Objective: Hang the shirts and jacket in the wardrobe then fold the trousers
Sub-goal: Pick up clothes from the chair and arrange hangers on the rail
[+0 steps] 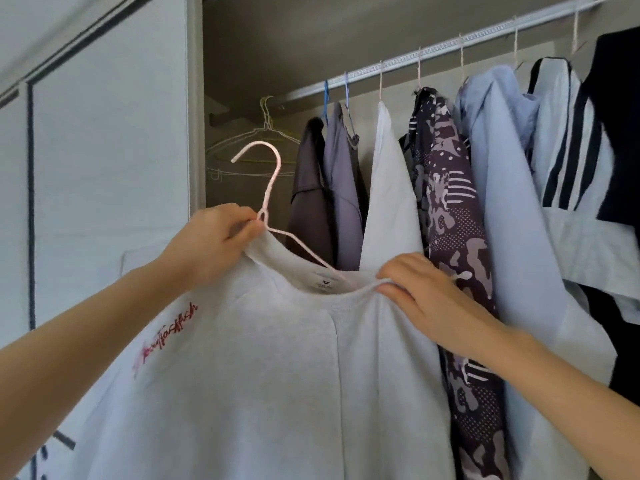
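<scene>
Left hand (207, 247) fingers pinch the pink hanger (273, 174) neck, right hand (422, 292) fingers pinch the white shirt (277, 375) collar (hanger half in), hook upright, rail (415, 60) at 1 o'clock, left hand nearer.

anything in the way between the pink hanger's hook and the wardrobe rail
Nothing visible blocks it. The pink hanger, gripped by the left hand, has open air up to the rail. A bare stretch of rail shows between the empty wire hangers and the dark brown garment.
</scene>
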The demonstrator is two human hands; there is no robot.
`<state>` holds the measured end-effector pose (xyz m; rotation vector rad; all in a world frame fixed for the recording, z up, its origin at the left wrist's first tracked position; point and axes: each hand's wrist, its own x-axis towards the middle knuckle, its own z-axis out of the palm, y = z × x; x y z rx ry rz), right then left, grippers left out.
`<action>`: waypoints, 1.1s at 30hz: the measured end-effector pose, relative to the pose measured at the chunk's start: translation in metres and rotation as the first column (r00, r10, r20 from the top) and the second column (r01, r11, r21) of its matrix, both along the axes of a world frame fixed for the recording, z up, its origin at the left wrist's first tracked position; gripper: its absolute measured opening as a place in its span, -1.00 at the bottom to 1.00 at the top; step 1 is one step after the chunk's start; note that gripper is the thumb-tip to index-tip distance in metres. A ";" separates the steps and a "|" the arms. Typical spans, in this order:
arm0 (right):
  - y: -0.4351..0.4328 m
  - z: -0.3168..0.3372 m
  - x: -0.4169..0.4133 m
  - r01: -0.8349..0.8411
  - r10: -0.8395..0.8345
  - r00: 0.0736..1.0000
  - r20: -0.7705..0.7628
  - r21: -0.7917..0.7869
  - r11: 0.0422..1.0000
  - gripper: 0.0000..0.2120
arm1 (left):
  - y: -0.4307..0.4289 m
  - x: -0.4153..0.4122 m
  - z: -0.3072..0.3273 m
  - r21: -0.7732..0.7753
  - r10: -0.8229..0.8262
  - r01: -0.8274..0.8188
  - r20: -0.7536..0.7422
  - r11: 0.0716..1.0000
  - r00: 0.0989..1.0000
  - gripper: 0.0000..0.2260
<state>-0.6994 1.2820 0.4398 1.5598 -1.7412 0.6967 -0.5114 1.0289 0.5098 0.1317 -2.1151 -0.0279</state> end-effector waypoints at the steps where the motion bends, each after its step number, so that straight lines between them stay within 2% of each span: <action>1: -0.009 0.003 0.009 -0.013 0.014 0.997 0.071 -0.012 1.000 -0.76 | 0.007 -0.004 -0.001 -0.020 -0.015 0.015 0.009 1.000 1.000 -0.77; 3: -0.028 0.007 0.026 -0.042 0.045 0.974 0.224 -0.016 0.999 -0.79 | 0.023 -0.013 -0.004 -0.061 -0.047 0.049 0.025 0.997 0.999 -0.77; 5: -0.041 0.010 0.035 -0.048 0.062 0.948 0.313 -0.053 0.997 -0.79 | 0.032 -0.016 -0.007 -0.067 -0.079 0.080 0.015 0.995 0.997 -0.78; 9: -0.037 0.023 0.031 -0.093 0.177 0.936 0.303 -0.273 0.957 -0.88 | 0.023 -0.002 -0.015 0.003 -0.160 0.160 -0.007 0.987 0.987 -0.84; 13: -0.033 0.038 0.022 -0.153 0.245 0.905 0.348 -0.272 0.950 -0.85 | 0.009 0.007 -0.025 0.064 -0.066 0.063 0.043 0.996 0.997 -0.72; 17: -0.030 0.047 0.013 -0.200 0.279 0.884 0.376 -0.236 0.951 -0.87 | 0.000 0.019 -0.021 0.211 -0.202 0.196 0.004 0.958 0.979 -0.58; 18: -0.026 0.050 0.009 -0.234 0.313 0.848 0.428 -0.228 0.945 -0.87 | -0.004 0.024 -0.018 0.264 -0.236 0.227 0.003 0.937 0.972 -0.52; 20: -0.017 0.055 0.000 -0.324 0.399 0.715 0.575 -0.233 0.917 -0.86 | -0.014 0.035 -0.014 0.343 -0.263 0.237 0.031 0.909 0.964 -0.45; 21: -0.013 0.057 -0.004 -0.349 0.408 0.653 0.638 -0.224 0.910 -0.84 | -0.019 0.040 -0.012 0.372 -0.268 0.231 0.050 0.899 0.962 -0.51; 22: -0.011 0.058 -0.007 -0.355 0.389 0.630 0.672 -0.197 0.914 -0.83 | -0.024 0.042 -0.011 0.393 -0.274 0.231 0.057 0.890 0.960 -0.61; 23: -0.010 0.059 -0.010 -0.343 0.350 0.653 0.672 -0.150 0.927 -0.82 | -0.027 0.043 -0.010 0.408 -0.283 0.237 0.055 0.882 0.958 -0.72; 25: -0.011 0.061 -0.013 -0.285 0.242 0.757 0.607 -0.026 0.958 -0.84 | -0.030 0.042 -0.008 0.382 -0.279 0.248 0.027 0.890 0.960 -0.83; 28: -0.017 0.064 -0.005 -0.148 0.072 0.875 0.480 0.123 0.981 -0.82 | -0.027 0.037 -0.008 0.296 -0.272 0.255 0.017 0.920 0.962 -0.81; 30: -0.028 0.065 0.007 -0.124 0.068 0.911 0.406 0.114 0.986 -0.83 | -0.020 0.032 -0.008 0.242 -0.295 0.272 0.062 0.931 0.953 -0.78; 33: -0.052 0.063 0.026 -0.145 0.151 0.938 0.313 -0.044 0.988 -0.81 | -0.008 0.017 -0.009 0.176 -0.283 0.269 0.058 0.947 0.957 -0.80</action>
